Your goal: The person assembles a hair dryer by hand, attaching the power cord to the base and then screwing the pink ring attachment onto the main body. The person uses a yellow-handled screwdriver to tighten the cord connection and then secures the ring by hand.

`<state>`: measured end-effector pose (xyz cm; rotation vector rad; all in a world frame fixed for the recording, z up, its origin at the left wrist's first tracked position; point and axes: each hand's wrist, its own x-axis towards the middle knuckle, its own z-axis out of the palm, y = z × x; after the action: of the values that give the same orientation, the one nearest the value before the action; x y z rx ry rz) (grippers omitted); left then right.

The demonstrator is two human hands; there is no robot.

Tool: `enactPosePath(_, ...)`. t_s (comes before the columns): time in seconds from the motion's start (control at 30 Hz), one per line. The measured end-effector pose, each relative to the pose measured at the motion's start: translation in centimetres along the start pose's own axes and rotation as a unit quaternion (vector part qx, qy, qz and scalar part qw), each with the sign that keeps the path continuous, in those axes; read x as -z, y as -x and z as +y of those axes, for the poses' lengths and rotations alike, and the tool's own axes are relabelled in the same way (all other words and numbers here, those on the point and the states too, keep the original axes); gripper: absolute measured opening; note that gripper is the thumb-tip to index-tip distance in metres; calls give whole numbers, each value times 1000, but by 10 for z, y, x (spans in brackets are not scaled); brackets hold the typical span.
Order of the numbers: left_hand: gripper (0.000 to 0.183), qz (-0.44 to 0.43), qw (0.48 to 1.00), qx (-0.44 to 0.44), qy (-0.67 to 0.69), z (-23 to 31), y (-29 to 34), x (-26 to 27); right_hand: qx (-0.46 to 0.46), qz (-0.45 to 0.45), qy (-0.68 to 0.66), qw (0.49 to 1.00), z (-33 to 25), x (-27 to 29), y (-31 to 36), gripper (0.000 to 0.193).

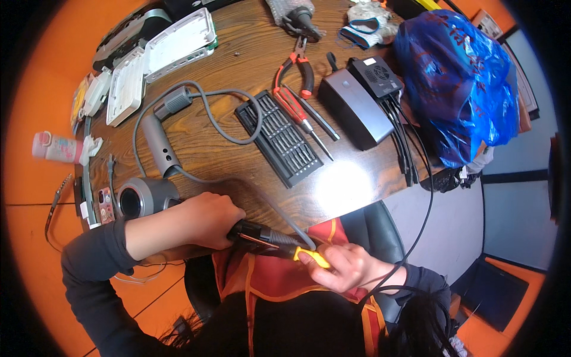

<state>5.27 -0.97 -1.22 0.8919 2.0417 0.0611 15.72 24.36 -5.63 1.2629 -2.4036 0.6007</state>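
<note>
- Completed: grey sleeve [156, 140] and grey cylinder [156, 195] lie left of the bit tray [304, 177], apart from the black tubular part [256, 234].
- Outstanding: work judged unfinished; the black tubular part is handheld, on the tray's near side.
- Grip: left hand [214, 219] clasps the black tubular part; right hand [342, 266] grasps the yellow handle [317, 257], tip not visible.
- Clearance: bare table [217, 162] shows left of the tray, crossed by grey cord [241, 142]; its edge runs nearer than the tray.

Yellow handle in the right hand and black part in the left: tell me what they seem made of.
Yellow handle: probably plastic, smooth-looking, judging by its even, bright colour. Black part: likely plastic too, its dark surface catching faint highlights, though coated metal is possible.
</note>
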Motion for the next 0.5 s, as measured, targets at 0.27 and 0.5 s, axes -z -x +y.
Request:
enactPosePath(0.27,20,36,999,-11,15,-1,4,-6,-172,34,-208,962,-8,-10,-2,17)
enactPosePath(0.5,18,95,995,36,-7,9,8,-17,-321,42,-313,893,-21,-5,-7,16)
